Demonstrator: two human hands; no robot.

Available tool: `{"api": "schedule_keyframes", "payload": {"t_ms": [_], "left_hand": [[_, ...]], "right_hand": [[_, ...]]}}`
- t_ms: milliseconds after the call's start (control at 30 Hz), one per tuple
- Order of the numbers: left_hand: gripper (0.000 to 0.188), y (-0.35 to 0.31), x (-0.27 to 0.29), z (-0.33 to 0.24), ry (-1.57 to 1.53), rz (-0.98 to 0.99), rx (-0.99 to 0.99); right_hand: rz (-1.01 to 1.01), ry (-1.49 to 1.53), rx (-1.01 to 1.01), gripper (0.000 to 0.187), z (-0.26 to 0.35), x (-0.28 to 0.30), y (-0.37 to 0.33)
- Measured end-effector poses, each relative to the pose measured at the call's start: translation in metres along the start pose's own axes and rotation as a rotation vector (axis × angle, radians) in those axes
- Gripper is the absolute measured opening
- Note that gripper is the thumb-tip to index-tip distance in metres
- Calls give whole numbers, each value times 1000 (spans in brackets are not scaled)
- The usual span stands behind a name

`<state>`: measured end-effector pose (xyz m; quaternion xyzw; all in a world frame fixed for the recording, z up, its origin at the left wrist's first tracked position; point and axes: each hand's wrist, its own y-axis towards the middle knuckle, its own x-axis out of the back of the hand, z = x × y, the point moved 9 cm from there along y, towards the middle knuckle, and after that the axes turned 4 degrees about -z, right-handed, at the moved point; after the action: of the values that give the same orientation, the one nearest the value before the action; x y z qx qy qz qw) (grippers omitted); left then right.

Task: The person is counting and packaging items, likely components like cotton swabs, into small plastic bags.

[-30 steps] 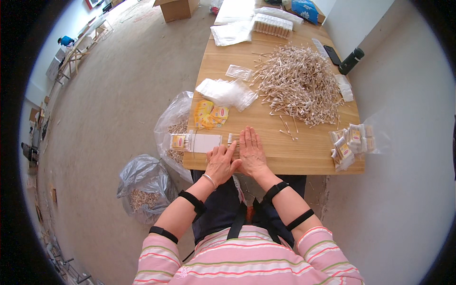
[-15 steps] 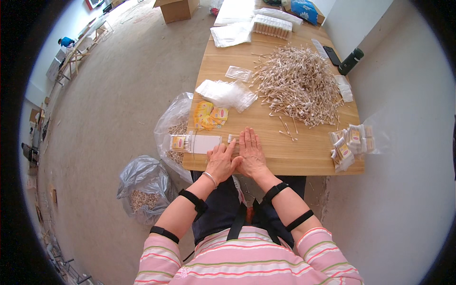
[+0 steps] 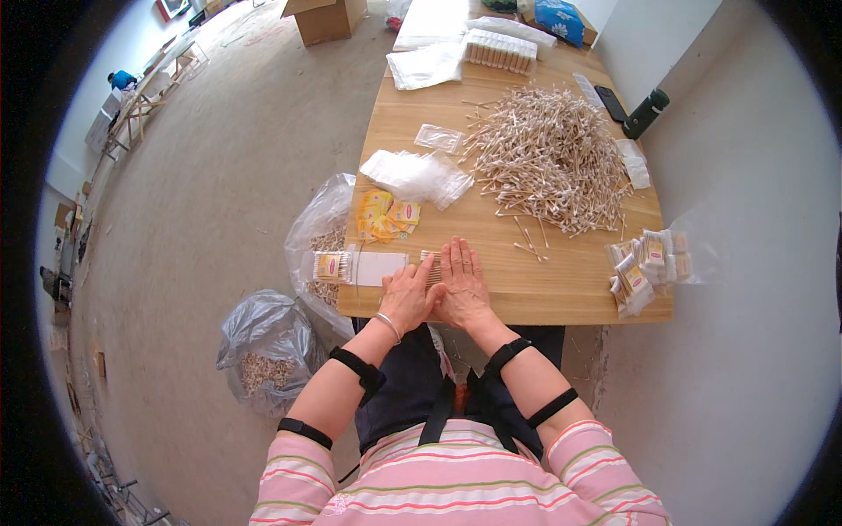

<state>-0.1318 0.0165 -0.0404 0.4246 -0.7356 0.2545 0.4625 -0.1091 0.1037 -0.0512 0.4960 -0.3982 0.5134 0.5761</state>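
My right hand (image 3: 463,285) lies flat at the table's near edge, open, its fingers stretched forward and close together. Along its left side runs a small row of cotton swabs (image 3: 431,268), partly hidden by both hands. My left hand (image 3: 409,298) is open beside them, its index fingertip touching the swabs and its thumb against my right hand. Left of it is a flat white block (image 3: 381,268). Beyond that, at the table's left edge, sits a clear packet of swabs with a yellow label (image 3: 331,265).
A big heap of loose swabs (image 3: 557,162) covers the table's middle right. Yellow cards (image 3: 386,216) and clear bags (image 3: 417,175) lie on the left; filled packets (image 3: 647,267) are at the right edge. Swab-filled plastic sacks (image 3: 267,351) stand on the floor. A dark bottle (image 3: 647,114) stands by the wall.
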Motion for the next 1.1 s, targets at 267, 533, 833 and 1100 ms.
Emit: {"api": "schedule_keyframes", "payload": {"t_ms": [267,533,833,1100], "left_hand": [[57,3,2,3,-91,27,38],[50,8,0,6,-106,32,21],[45,4,15,3,-229,-233,5],[37,12,5,35,-807,-585,91]], "right_hand": [[-21,-31,6,81,0,-3,0],[-67,45,-7,78,1,2,1],[-46,17,-17,89,-5,0,0],[-263,225,-77,75,-31,43,4]]}}
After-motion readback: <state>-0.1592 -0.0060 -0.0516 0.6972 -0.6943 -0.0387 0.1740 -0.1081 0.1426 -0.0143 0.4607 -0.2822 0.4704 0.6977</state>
